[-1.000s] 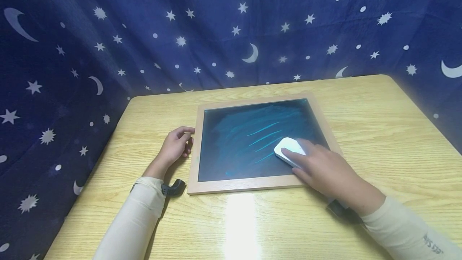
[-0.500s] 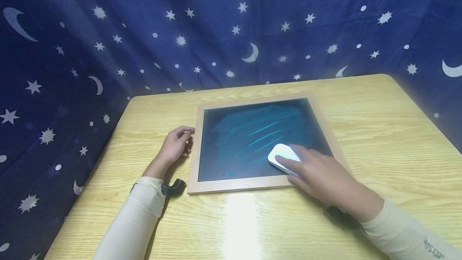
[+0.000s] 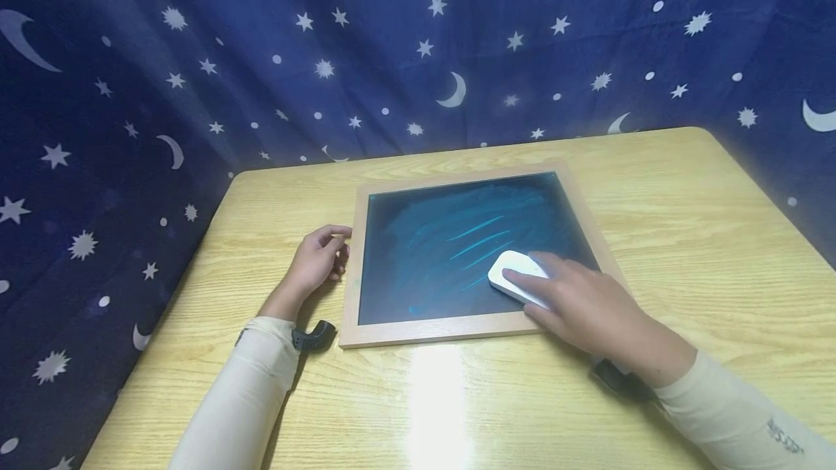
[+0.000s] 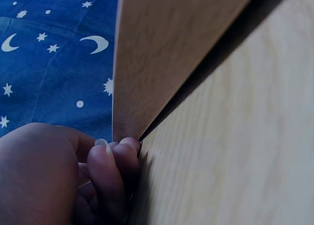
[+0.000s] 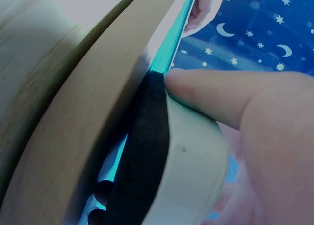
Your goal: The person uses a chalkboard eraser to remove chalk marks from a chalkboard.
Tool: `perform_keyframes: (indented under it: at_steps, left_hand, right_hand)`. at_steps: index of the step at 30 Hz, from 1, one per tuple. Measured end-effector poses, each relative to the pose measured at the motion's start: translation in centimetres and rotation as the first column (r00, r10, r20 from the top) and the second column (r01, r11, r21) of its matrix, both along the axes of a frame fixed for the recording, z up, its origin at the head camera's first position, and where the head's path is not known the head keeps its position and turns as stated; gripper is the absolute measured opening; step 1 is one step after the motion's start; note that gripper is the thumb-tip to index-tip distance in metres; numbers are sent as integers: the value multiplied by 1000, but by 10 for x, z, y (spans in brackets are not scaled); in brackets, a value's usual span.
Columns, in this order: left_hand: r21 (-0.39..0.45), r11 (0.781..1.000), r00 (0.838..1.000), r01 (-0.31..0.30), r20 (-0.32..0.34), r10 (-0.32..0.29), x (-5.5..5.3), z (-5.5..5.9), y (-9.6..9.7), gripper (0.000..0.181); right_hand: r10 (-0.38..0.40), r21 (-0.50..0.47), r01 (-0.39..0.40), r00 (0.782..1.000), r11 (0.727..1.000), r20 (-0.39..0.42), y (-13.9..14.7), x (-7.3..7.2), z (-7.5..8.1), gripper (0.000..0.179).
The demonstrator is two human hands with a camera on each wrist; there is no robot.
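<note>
A wood-framed chalkboard (image 3: 418, 289) lies on the table, its dark surface hazed with blue-green smears. Several brighter blue-green strokes (image 3: 480, 238) slant across its middle. My right hand (image 3: 588, 307) holds a white board eraser (image 3: 512, 267) over the lower right of the board, index finger along its top. In the right wrist view, the eraser's black pad (image 5: 142, 151) faces the board under the white body, with the thumb (image 5: 206, 90) at its end. My left hand (image 3: 316, 261) rests beside the frame's left side, fingers loosely bent; in the left wrist view the fingertips (image 4: 128, 145) are right at the wooden edge (image 4: 152, 63).
The light wooden table (image 3: 686, 238) extends around the board on every side. A dark blue curtain (image 3: 392, 42) with stars and moons hangs behind it and along the left. Dark wrist straps (image 3: 313, 337) sit at both cuffs.
The eraser slid toward the lower left with my right hand, then slightly back up and right. My left hand stays at the frame. The head view tilts slightly.
</note>
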State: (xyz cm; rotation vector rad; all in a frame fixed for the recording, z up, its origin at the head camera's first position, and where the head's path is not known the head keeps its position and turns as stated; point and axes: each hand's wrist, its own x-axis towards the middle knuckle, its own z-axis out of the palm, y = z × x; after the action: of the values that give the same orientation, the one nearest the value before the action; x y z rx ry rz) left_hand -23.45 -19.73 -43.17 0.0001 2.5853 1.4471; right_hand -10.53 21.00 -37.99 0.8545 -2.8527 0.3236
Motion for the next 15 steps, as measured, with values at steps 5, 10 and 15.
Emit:
perform_keyframes:
  at_steps: [5,10,15]
  left_hand:
    - [5,1000,1000,5,-8,-4,-1,-1,-1,36]
    - [20,1000,1000,5,-5,-5,0,0,0,35]
    - [17,1000,1000,6,3,-6,1,2,0,35]
  right_hand:
    - [-14,-5,14,1000,1000,12,2,-2,-1,51]
    - [-28,-1,28,999,1000,18,3,-3,-1,52]
    - [-26,-3,26,999,1000,20,3,-3,0,53]
